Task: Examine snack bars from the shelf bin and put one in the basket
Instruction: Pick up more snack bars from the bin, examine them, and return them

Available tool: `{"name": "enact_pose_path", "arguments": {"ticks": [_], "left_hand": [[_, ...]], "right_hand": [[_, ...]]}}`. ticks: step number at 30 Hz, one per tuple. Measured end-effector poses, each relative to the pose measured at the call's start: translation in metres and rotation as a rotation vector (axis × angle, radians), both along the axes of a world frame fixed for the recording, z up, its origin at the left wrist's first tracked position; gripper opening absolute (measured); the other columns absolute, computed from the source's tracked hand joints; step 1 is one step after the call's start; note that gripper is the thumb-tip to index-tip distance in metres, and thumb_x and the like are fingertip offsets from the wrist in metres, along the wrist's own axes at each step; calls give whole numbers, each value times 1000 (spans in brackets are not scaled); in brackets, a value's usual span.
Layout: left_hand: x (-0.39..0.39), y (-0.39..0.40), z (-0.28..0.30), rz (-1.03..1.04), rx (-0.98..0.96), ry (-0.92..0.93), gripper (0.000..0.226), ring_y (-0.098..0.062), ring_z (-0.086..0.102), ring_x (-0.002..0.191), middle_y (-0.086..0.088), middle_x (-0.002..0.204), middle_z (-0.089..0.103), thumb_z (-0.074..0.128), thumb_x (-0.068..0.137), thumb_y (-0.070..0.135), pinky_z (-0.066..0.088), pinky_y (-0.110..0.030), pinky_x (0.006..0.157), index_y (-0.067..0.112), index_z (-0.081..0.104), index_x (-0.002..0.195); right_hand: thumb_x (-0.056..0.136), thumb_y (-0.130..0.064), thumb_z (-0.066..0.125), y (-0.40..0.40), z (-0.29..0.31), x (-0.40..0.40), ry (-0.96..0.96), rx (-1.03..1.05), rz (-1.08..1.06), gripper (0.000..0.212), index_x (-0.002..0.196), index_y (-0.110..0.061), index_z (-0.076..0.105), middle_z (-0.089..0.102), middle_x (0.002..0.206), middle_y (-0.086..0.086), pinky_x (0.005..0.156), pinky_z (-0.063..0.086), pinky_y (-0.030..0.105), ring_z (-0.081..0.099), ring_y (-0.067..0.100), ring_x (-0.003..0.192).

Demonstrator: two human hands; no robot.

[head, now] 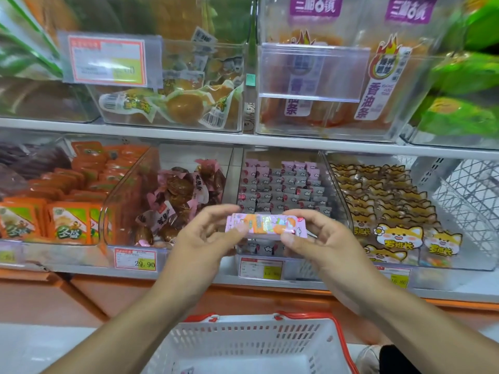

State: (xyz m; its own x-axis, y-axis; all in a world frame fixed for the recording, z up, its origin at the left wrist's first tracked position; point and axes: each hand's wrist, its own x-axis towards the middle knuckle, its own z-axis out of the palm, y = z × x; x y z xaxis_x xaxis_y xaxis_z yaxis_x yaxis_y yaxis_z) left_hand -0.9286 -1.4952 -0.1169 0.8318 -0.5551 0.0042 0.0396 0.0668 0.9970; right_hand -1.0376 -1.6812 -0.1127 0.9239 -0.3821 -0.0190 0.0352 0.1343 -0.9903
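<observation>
A pink and orange snack bar [266, 225] is held level in front of the lower shelf. My left hand [205, 238] pinches its left end and my right hand [321, 238] pinches its right end. Right behind it stands the clear shelf bin [283, 182] packed with several rows of small pink and grey bars. The white plastic basket [259, 344] with red handles sits below my forearms, and a bit of a pink wrapper shows at the bottom edge of the basket.
Other clear bins flank the bar bin: brown wrapped snacks [178, 201] to the left, orange packets [67, 206] further left, cat-print packets [386, 211] to the right. An upper shelf holds more bins. Price tags line the shelf edge. A shoe [368, 357] shows at bottom right.
</observation>
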Motion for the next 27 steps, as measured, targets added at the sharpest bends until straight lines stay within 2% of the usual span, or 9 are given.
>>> {"name": "enact_pose_path", "arguments": {"ticks": [2,6,10,12,14,17,20,24,27], "left_hand": [[-2,0,0,-49,-5,-6,33,-10,73,90,2,106,77,80,72,40,56,-19,72,32,75,104],[-1,-3,-1,69,-6,140,43,-8,66,67,1,82,76,76,65,54,53,-19,64,24,80,95],[0,-4,-1,2,78,250,53,-11,60,61,-4,73,69,73,67,60,53,-21,58,16,81,95],[-3,-4,1,-56,79,266,50,-12,64,64,-2,78,73,71,69,61,54,-21,60,19,81,96],[-4,-4,1,-77,60,210,45,-14,71,79,-1,95,78,72,73,59,57,-22,68,25,80,101],[-3,-1,1,-43,-21,140,38,-22,75,93,-7,105,77,83,67,41,59,-25,78,26,77,101],[-3,-3,0,-5,-30,209,50,-17,72,72,-10,86,77,83,61,43,58,-21,66,15,78,102],[-3,-6,0,-22,79,364,53,-16,64,56,-11,69,68,75,68,60,55,-24,54,10,81,87],[-3,-4,-1,-62,127,467,65,-20,60,49,-14,63,63,70,75,66,52,-27,48,7,74,104]], "right_hand": [[69,-28,84,-3,2,1,-16,13,-4,46,114,-29,74,74,116,1,78,57,23,74,18,97],[72,-18,83,-9,6,1,-40,-33,53,53,121,-29,69,71,125,-2,81,57,26,73,23,95],[72,-9,82,-5,7,0,-65,-106,144,45,113,-25,72,74,118,4,82,58,27,72,17,97],[75,-11,80,-2,6,0,-62,-126,129,36,108,-26,73,76,111,5,78,58,24,72,15,95],[77,-12,79,-3,3,0,-63,-89,85,34,108,-23,73,76,109,8,77,59,25,73,19,93],[77,-18,78,-6,3,3,-32,-38,47,37,113,-18,71,77,107,9,78,60,28,75,24,94],[71,-25,83,-8,3,5,-27,3,46,44,113,-18,71,76,110,9,78,59,26,74,24,96],[69,-20,86,-10,3,5,-32,-24,90,44,111,-26,74,74,118,5,83,59,26,74,23,102],[69,-13,86,-9,1,5,-51,20,147,42,108,-27,75,74,118,4,83,58,27,73,21,104]]}}
